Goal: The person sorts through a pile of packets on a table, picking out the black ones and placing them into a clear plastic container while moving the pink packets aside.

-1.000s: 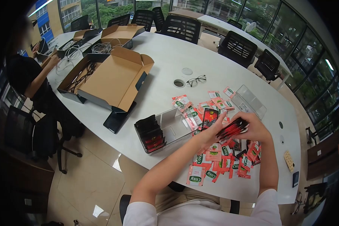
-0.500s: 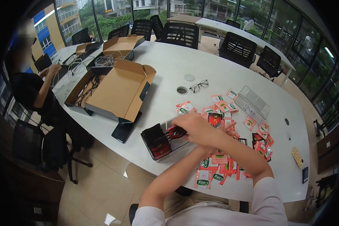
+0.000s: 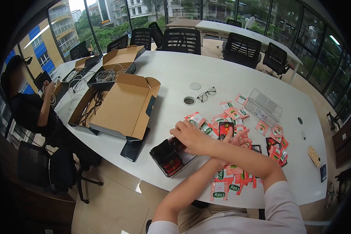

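Observation:
My arms cross, the right one over the left. My right hand (image 3: 193, 138) rests at the rim of a clear plastic box (image 3: 188, 159), its visible fingers apart and some fingertips hidden. Black-and-red sachets (image 3: 170, 163) stand packed upright in the box's left end. On the other side, my left hand (image 3: 240, 140) holds a black-and-red sachet (image 3: 225, 130), with the thumb against it and other fingers stretched out. Pink-and-white Cozy sachets (image 3: 219, 191) lie scattered around and below this hand. More black and pink sachets (image 3: 276, 150) are heaped to its right.
An open cardboard box (image 3: 121, 105) with cables and a black phone (image 3: 134, 146) are to the left. Glasses (image 3: 206, 94) and a clear plastic lid or tray (image 3: 263, 107) lie farther back. A person (image 3: 35, 109) handles a cable at the far left.
My right hand has lifted slightly and spread from the sachets it was pushing into the box. More of the sachet in my left hand shows. The whole view has shifted slightly.

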Available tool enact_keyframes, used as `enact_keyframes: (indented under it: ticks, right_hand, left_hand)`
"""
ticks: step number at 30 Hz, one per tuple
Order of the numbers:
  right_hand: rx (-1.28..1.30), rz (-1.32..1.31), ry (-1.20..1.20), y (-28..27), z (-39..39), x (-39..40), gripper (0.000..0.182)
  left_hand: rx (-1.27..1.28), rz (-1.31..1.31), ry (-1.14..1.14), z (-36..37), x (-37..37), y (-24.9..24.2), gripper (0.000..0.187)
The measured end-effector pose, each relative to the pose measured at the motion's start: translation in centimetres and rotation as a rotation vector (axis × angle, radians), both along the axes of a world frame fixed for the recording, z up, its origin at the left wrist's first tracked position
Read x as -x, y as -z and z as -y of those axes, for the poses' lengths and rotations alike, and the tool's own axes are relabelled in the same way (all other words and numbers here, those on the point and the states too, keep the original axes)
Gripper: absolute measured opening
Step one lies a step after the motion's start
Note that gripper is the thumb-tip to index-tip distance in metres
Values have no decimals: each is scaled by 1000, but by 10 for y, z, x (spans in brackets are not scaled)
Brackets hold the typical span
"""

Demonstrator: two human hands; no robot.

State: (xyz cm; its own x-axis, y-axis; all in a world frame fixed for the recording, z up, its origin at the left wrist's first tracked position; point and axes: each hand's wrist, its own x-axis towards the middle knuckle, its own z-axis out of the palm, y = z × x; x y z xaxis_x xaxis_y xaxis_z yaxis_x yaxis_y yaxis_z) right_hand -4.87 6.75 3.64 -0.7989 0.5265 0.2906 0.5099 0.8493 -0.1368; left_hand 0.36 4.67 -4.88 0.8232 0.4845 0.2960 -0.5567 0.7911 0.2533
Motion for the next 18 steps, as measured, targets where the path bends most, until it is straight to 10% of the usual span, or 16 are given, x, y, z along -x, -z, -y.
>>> enact_keyframes:
  ticks: [10, 18]
  right_hand:
    - [67, -4, -112, -8, -5, 5, 114]
    - [-29, -161, -37, -16, 10, -17, 108]
  left_hand:
    - [75, 62, 8, 5, 6, -14, 76]
    - [-21, -56, 8, 8, 0, -8, 70]
